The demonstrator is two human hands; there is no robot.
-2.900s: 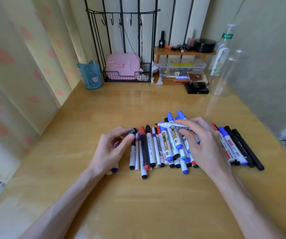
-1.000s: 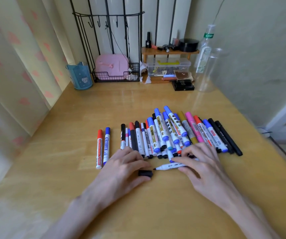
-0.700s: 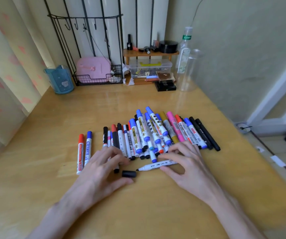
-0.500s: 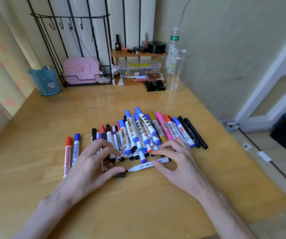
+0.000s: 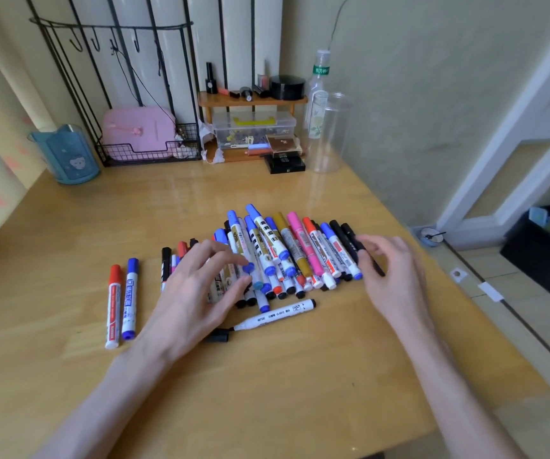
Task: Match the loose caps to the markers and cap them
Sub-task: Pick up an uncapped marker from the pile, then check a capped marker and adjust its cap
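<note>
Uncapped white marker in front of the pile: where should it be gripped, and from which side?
Probably pinch the white marker mid-barrel from above, nearer its black rear end: it lies flat, apart from the pile, and its bare tip points left at the loose black cap.

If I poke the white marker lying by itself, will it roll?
Probably a little: the white marker looks round and lies loose on the shiny table. It looks like stiff plastic, so it shouldn't bend. Its tip seems uncapped, so it could smudge.
</note>
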